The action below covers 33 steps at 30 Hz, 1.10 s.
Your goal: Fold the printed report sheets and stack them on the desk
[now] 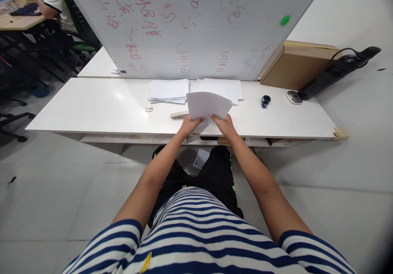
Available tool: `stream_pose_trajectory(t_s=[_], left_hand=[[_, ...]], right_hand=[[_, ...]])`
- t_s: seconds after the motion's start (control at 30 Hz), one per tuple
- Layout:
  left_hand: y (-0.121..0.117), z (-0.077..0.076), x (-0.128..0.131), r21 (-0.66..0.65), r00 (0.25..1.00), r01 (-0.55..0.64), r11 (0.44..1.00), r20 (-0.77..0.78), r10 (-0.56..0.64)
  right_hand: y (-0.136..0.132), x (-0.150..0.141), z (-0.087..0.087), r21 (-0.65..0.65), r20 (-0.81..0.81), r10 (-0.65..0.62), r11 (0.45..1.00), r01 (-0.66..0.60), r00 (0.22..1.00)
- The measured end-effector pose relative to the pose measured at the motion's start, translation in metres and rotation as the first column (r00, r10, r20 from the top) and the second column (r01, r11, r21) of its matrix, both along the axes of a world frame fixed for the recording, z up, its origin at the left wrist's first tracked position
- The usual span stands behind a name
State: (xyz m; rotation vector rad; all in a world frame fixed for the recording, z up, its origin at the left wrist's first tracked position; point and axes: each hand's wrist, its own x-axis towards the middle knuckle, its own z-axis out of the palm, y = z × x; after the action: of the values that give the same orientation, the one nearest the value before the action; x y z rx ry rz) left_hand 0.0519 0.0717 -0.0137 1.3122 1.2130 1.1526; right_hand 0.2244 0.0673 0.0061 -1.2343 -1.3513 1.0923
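Note:
Both of my hands grip a white sheaf of paper point(208, 103) by its lower edge, tilted up above the front of the white table point(101, 110). My left hand point(190, 125) is closed on its left corner, thumb on top. On the other side my right hand point(225, 125) pinches it, also with the thumb on top. How many sheets there are I cannot tell. Just left of my left hand lies a beige stapler point(179, 115), partly hidden. Behind the held paper rest a left paper stack point(168, 90) and a right paper stack point(224, 89).
A whiteboard point(196, 28) with red writing rises behind the table. At right are a watch point(265, 101), a computer mouse point(294, 97), a black bottle point(334, 75) and a cardboard box point(299, 65). A small white item point(148, 108) lies at left. Someone sits far left.

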Motion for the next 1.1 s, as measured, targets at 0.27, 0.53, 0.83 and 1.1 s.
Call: stream_pose_trajectory(t_s=[0.27,0.53,0.83,1.1], left_hand=[[-0.005,0.002,-0.002,-0.032,1.0,-0.013,0.999,-0.018,0.013],[-0.029,0.005,0.016,-0.105,0.974,-0.14,0.985,0.163,0.156],[-0.067,0.01,0.053,-0.212,0.997,0.004,0.977,0.079,0.013],[0.01,0.022,-0.028,0.212,0.808,-0.214,0.954,-0.511,0.295]], right_hand=[[-0.003,-0.003,-0.022,-0.089,0.028,-0.026,0.996,0.029,0.999],[-0.052,-0.001,-0.029,-0.042,-0.211,-0.249,0.969,0.245,0.945],[-0.099,0.012,-0.051,-0.107,-0.026,-0.406,0.91,0.401,0.913],[-0.09,0.078,-0.061,-0.323,-0.127,-0.339,0.903,0.284,0.932]])
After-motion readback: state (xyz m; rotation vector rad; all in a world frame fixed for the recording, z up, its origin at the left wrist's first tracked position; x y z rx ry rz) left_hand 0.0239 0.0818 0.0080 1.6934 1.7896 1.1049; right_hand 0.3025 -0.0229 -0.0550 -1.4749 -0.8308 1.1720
